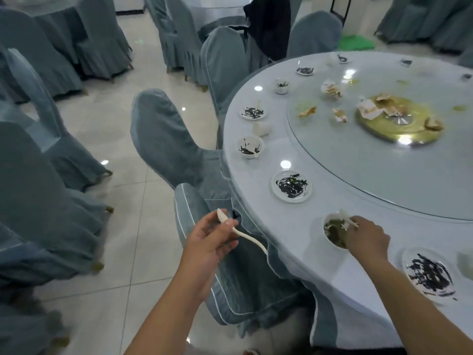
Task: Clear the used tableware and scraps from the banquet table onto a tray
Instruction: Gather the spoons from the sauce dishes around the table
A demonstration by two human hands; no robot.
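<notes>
**Progress.** The task was judged to be at an early stage. The left hand (pixel 210 242) was held off the bench edge above a covered chair (pixel 230 290), with its fingers (pixel 230 222) closed round a white spoon (pixel 245 235). The right hand (pixel 368 237) was laid over the rim of a bowl (pixel 332 234) of greenish leftovers near the bench edge. Its fingers appeared to pinch a second spoon (pixel 344 217) standing in that bowl, though blur prevented certainty. No tray was seen, so nothing could be confirmed as loaded.

**Outstanding.** Along the rim, a soiled bowl (pixel 249 147), a saucer (pixel 253 112), a small cup (pixel 281 87) and a dark-smeared plate (pixel 291 186) were noted. A second smeared plate (pixel 430 275) lay just beside the right forearm. Crumpled scraps (pixel 332 89) were scattered over the turntable (pixel 384 170), with more heaped on its gold centre (pixel 399 124).

**Surface and room.** The bench (pixel 345 278) was found to be round, pale-clothed and glossy, with ceiling lights reflected in it. To the left, chairs in blue-grey covers were ranged on a pale tiled floor (pixel 122 201). Further dressed tables were observed behind. A dark garment (pixel 268 26) was hung over a chair back.
</notes>
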